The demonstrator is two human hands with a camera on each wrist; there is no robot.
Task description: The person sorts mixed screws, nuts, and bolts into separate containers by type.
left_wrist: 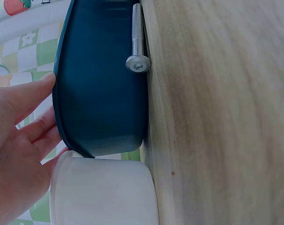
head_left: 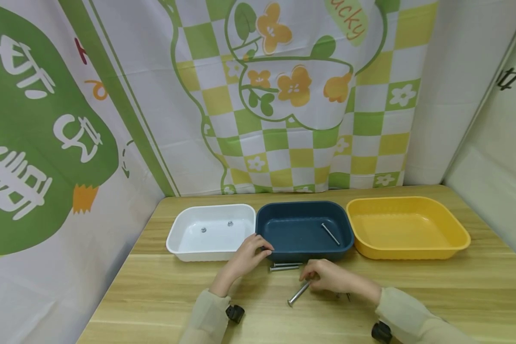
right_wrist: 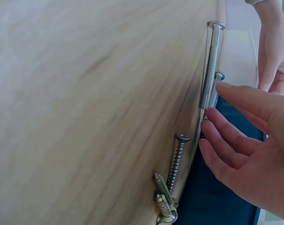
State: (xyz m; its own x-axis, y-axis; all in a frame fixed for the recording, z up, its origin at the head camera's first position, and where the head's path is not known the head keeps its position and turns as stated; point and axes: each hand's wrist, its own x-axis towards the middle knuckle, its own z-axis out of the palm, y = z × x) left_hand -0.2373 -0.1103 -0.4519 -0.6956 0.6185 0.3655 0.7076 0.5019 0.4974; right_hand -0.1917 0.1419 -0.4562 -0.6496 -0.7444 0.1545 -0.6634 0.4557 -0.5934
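Here, the white tray [head_left: 219,240] holds two metal pieces [head_left: 204,230], the blue tray [head_left: 292,235] one bolt [head_left: 330,234], both hands [head_left: 248,255] [head_left: 330,276] unclenched.

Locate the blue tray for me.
In the head view, the blue tray sits between the white tray on the left and the yellow tray on the right.

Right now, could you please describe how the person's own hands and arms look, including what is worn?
The left hand and right hand are bare, without gloves. The left sleeve and right sleeve are pale cream and look plain. A small, blocky black device shows beside each: left device, right device. I see no cables.
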